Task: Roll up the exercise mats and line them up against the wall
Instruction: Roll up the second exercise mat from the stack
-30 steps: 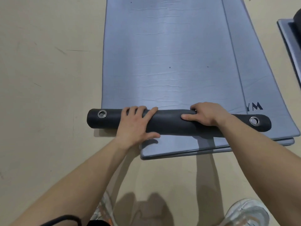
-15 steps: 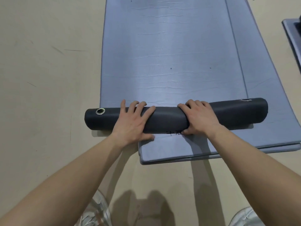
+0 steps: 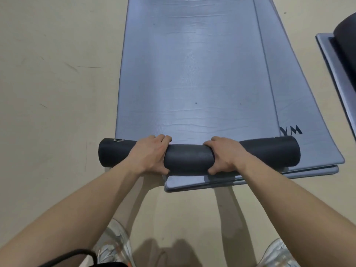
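- Grey-blue foam fills my head view: the top mat lies flat on a lower mat of the same colour, and both stretch away from me over the beige floor.
- Its near end is wound into a dark roll. The roll lies across the stack just inside the lower mat's near edge and juts out past that mat's left edge. A metal eyelet shows near the roll's left end.
- My left hand and right hand both grip the roll's middle, a little apart. The fingers curl over its far side and the thumbs tuck under the near side.
- Off the stack's right edge, well apart, another flat mat carries a dark rounded thing, perhaps a finished roll.
- As I judge it, the step in hand is the first few turns of the top mat. Most of its length lies flat, and I can see no wall.
- The next move calls for an even forward push from both hands, keeping the winding tight and the ends square. Uneven pressure could make the roll cone out at one end.
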A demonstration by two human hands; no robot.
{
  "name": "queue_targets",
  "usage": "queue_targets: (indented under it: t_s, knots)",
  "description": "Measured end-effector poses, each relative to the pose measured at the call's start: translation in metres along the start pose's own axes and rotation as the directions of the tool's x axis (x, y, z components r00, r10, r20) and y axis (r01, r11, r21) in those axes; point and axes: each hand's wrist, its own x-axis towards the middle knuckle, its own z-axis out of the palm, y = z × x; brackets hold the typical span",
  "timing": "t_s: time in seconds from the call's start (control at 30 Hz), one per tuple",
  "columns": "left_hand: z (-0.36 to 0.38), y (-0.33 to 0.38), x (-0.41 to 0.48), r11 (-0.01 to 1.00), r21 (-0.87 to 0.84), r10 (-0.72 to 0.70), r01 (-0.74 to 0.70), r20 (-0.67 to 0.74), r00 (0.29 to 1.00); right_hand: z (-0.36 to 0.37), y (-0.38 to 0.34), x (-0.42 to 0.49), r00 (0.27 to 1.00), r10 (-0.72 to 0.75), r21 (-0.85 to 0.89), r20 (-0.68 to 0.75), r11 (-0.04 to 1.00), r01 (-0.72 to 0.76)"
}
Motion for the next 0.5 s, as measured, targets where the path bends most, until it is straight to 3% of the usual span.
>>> queue_targets:
  t_s: [0.13, 0.2, 0.3, 0.43, 0.5]
  knots:
    - [-0.015, -0.005, 0.011, 0.994, -0.109, 0.014, 0.000, 0.126, 0.992, 0.050, -0.007, -0.024, 0.927, 0.079, -0.131, -0.366, 0.982, -0.136]
    - [-0.025, -0.012, 0.021, 0.983, -0.181, 0.009, 0.028, 0.200, 0.980, 0.056, -0.006, -0.019, 0.905, 0.110, -0.106, -0.411, 0.980, -0.167]
    - [-0.028, -0.015, 0.023, 0.956, -0.276, -0.031, 0.096, 0.228, 0.973, 0.029, 0.002, -0.004, 0.952, 0.134, -0.019, -0.274, 0.989, -0.145]
    - [-0.005, 0.010, 0.013, 0.997, -0.014, -0.075, 0.075, -0.052, 0.996, -0.013, 0.015, 0.019, 0.993, 0.121, 0.115, 0.002, 0.986, -0.120]
    - [-0.006, 0.012, 0.020, 0.994, -0.048, -0.105, 0.102, -0.076, 0.992, -0.022, 0.019, 0.025, 0.995, 0.096, 0.146, 0.020, 0.984, -0.098]
